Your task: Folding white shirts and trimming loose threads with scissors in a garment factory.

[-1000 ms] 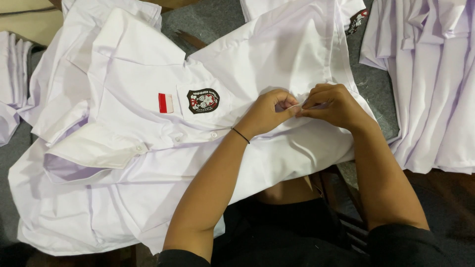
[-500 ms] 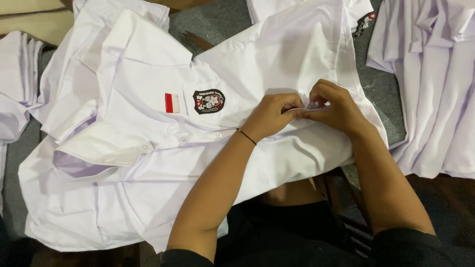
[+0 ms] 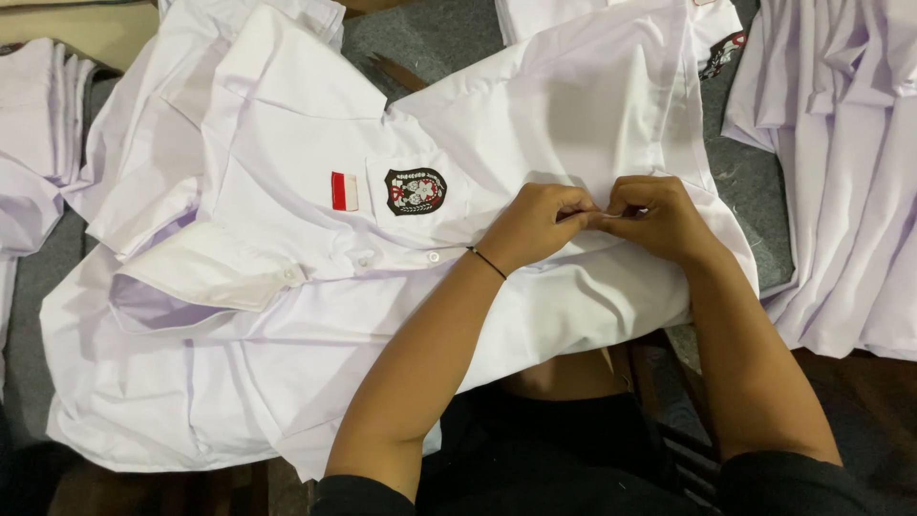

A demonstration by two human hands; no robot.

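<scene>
Unmoved: both hands (image 3: 597, 218) | pinching white shirt (image 3: 535, 124) placket, seemingly at a button

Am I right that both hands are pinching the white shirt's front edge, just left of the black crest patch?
Not quite. In the head view, the left hand and right hand pinch the white shirt to the right of the black crest patch, not left.

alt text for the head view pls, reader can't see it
Both hands, left hand and right hand, pinch the front edge of a white shirt spread on a grey table. The shirt bears a dark crest patch and a red-and-white patch; more white shirts lie at the right.
</scene>
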